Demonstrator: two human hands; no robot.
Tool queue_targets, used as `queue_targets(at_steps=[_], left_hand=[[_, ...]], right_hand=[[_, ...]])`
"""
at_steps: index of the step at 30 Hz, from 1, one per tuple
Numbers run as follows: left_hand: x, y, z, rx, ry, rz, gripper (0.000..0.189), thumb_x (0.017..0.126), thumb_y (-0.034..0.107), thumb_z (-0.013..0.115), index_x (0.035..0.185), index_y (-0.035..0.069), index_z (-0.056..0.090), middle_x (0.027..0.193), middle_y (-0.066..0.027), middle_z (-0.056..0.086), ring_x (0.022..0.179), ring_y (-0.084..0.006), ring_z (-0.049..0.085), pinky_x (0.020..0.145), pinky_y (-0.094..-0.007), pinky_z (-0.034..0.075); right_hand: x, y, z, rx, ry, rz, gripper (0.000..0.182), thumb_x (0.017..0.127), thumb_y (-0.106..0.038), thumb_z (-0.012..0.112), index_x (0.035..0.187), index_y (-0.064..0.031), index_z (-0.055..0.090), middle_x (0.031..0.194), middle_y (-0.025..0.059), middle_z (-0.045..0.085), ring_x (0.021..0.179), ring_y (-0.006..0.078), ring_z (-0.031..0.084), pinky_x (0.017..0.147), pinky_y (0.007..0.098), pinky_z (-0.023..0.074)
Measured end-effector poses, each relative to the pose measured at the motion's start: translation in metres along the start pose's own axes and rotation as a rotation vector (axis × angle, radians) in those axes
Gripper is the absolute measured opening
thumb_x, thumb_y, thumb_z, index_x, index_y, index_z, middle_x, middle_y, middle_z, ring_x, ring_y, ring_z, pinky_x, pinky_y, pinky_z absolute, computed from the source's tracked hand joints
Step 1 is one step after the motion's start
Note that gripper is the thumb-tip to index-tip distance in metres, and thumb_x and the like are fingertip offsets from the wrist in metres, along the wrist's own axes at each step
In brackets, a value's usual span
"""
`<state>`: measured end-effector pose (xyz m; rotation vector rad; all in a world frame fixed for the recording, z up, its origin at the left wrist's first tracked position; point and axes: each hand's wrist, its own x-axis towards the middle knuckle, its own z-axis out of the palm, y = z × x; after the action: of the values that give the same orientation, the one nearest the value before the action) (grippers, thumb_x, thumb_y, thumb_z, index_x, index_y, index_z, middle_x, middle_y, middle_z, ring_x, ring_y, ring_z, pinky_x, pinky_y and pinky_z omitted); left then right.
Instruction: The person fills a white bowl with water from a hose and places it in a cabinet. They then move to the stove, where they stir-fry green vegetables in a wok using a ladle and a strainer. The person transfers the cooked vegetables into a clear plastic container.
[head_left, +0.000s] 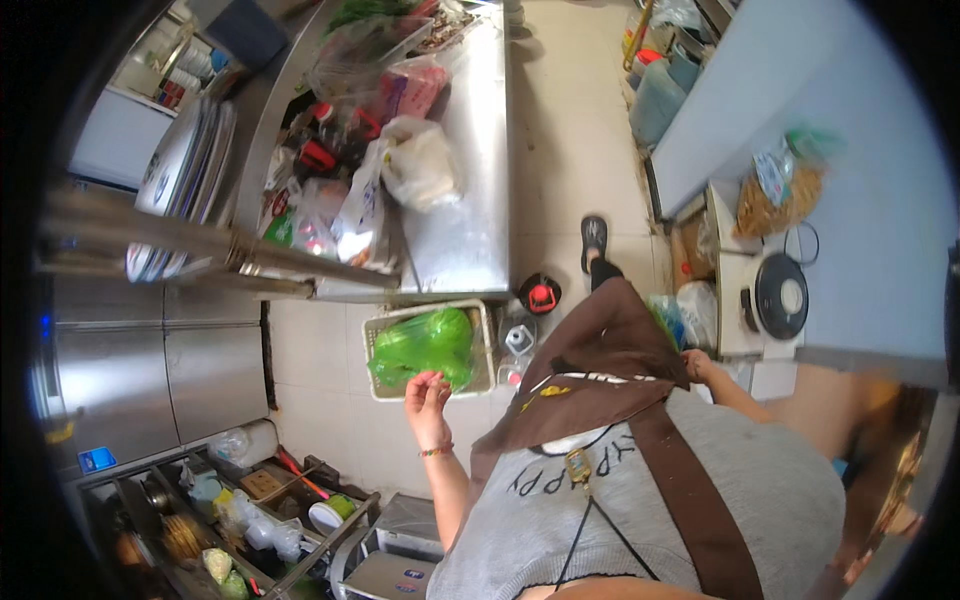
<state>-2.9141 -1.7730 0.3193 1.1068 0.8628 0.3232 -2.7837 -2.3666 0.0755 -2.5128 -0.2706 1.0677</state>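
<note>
My left hand (426, 397) is raised in front of me, fingers loosely curled and nothing visible in them. In this view it overlaps the near edge of a pale plastic basket (491, 352) on the floor. Inside the basket lies a bright green plastic bag (424, 345) with something bulky in it. My right hand (699, 366) hangs by the side of my brown apron (592, 352). Its fingers are partly hidden, so I cannot tell whether it holds anything. Close to it is a white plastic bag (697, 311).
A steel table (465, 247) carries bags and bottles. Beside the basket stand a dark red-capped jug (540, 294) and clear plastic bottles (517, 337). On the right, a round black-lidded appliance (780, 296) sits near a bag of brown food (776, 195). Cluttered shelving (262, 510) fills the lower left.
</note>
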Motion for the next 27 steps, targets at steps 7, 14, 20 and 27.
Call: queue_targets(at_steps=[7,14,20,27], left_hand=[[0.099,0.015,0.196,0.062,0.181,-0.166,0.014,0.086,0.003,0.063,0.098,0.005,0.057,0.088,-0.0048,0.062,0.074,-0.0137,0.061,0.063,-0.0262,0.051],[0.237,0.104,0.442,0.353,-0.369,-0.189,0.035,0.088,0.003,0.058,0.121,0.003,0.050,0.097,-0.0082,0.065,0.092,-0.0134,0.061,0.080,-0.0264,0.050],[0.308,0.131,0.524,0.328,-0.192,-0.006,0.039,0.088,0.006,0.062,0.125,0.005,0.050,0.102,-0.0093,0.065,0.090,-0.0103,0.061,0.080,-0.0216,0.048],[0.404,0.150,0.541,0.230,-0.018,0.083,0.042,0.087,0.016,0.065,0.125,0.003,0.051,0.115,-0.0042,0.056,0.101,-0.0137,0.057,0.081,-0.0264,0.046]], right_hand=[[0.218,-0.045,-0.187,-0.134,-0.056,-0.160,0.028,0.078,-0.026,0.064,0.096,-0.0044,0.067,0.089,0.0155,0.069,0.082,0.0264,0.066,0.072,0.0330,0.0513],[0.305,-0.113,-0.379,1.106,0.146,0.103,0.024,0.090,-0.012,0.056,0.112,-0.0006,0.057,0.092,0.0087,0.065,0.078,0.0151,0.064,0.065,0.0242,0.0492],[0.347,-0.094,-0.449,1.109,0.112,0.325,0.023,0.090,-0.016,0.057,0.111,-0.0055,0.057,0.088,0.0067,0.066,0.072,0.0149,0.065,0.061,0.0234,0.0495],[0.441,-0.188,-0.563,1.122,-0.007,-0.024,0.024,0.090,-0.015,0.058,0.111,-0.0029,0.057,0.093,0.0092,0.066,0.081,0.0160,0.065,0.069,0.0232,0.0507]])
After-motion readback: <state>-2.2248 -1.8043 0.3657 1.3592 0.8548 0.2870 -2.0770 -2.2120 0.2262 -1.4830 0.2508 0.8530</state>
